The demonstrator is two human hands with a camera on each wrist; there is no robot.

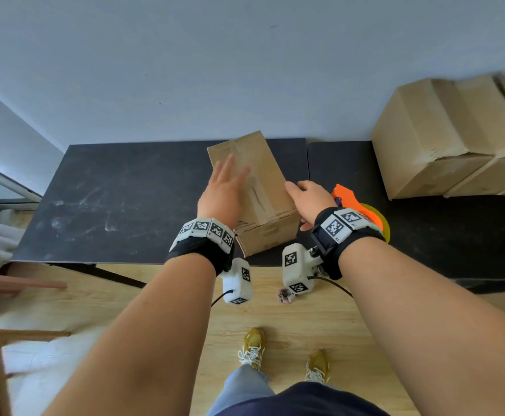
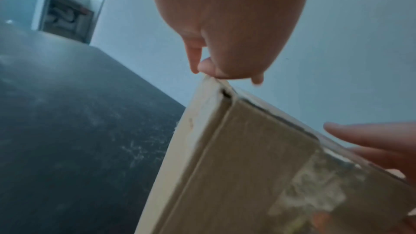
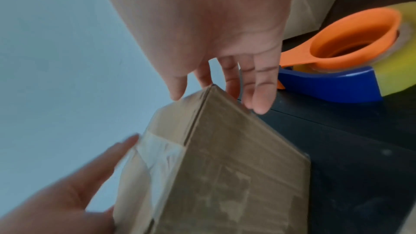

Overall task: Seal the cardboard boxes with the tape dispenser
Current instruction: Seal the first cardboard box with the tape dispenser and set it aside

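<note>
Head view has the small brown cardboard box (image 1: 252,190) sitting at the near edge of the dark counter (image 1: 119,199), around the middle. A strip of clear tape already runs along its top seam and down the near end, so I'd guess this one is basically sealed and just getting smoothed or shifted. Left hand (image 1: 222,190) lies flat on the lid, fingers straight, holding nothing. Right hand (image 1: 309,201) is cupped loosely against the box's right side, fingers relaxed, not gripping. The orange and blue tape dispenser with its yellowish roll (image 1: 362,211) is parked on the counter just right of the box, nobody holding it. The stack of bigger brown cardboard boxes (image 1: 455,136) sits at the far right edge, and whether those are taped I can't tell, so probably more left to do.

Right wrist view shows the dispenser's blue base and the tape wrapped over the box's end, which the head view mostly hides. Left wrist view picks out a small gap at the box's top corner.
</note>
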